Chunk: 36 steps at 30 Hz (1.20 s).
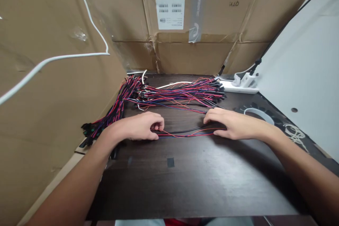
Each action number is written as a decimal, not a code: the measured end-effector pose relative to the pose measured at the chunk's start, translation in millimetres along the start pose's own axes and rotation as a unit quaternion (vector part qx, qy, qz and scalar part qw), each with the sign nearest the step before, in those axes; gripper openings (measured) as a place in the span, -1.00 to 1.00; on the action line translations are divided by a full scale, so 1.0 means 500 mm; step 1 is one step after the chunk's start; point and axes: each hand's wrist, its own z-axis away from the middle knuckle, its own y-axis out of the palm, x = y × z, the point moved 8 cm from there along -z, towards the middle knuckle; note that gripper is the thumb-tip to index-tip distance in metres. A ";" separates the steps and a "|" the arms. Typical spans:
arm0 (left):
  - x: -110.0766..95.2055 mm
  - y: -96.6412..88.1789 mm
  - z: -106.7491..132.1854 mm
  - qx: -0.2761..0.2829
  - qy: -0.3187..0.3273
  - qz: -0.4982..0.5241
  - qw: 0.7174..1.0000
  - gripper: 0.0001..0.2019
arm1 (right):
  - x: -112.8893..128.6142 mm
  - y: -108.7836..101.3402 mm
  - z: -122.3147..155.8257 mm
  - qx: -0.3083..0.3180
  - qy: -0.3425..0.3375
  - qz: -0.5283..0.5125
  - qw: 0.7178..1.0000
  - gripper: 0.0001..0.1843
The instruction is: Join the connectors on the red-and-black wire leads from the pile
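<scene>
A few thin wires, red, black and orange-red, stretch low over the dark table between my two hands. At their left end my left hand is closed around them, its fingers curled. My right hand arches over their right end, its thumb and fingers bent round them; the fingertips are partly hidden. Just behind lies a large pile of red, blue and black wires with black ends at the right. A second bundle of wires runs along the left side, partly behind my left forearm.
A white power strip with a plug stands at the back right. A pale ring and a coil of thin cream cord lie beyond my right forearm. Cardboard walls the back and left; a white panel rises at right.
</scene>
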 end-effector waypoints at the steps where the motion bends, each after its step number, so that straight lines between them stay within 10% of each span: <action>1: 0.004 -0.001 0.001 0.003 -0.011 0.000 1.000 -0.89 | -0.005 -0.004 0.003 -0.002 0.005 -0.002 1.000 -0.69; 18: 0.009 -0.068 0.016 -0.183 0.025 -0.102 0.978 -0.89 | -0.093 -0.052 0.044 -0.053 0.117 0.063 0.990 -0.74; 29: -0.014 -0.018 0.016 -0.003 0.050 0.064 0.997 -0.74 | -0.097 -0.058 0.050 -0.057 0.099 0.064 0.991 -0.84; 36: -0.016 0.012 0.029 0.088 0.003 0.203 0.975 -0.61 | -0.065 -0.118 0.078 -0.140 0.072 -0.176 0.972 -0.86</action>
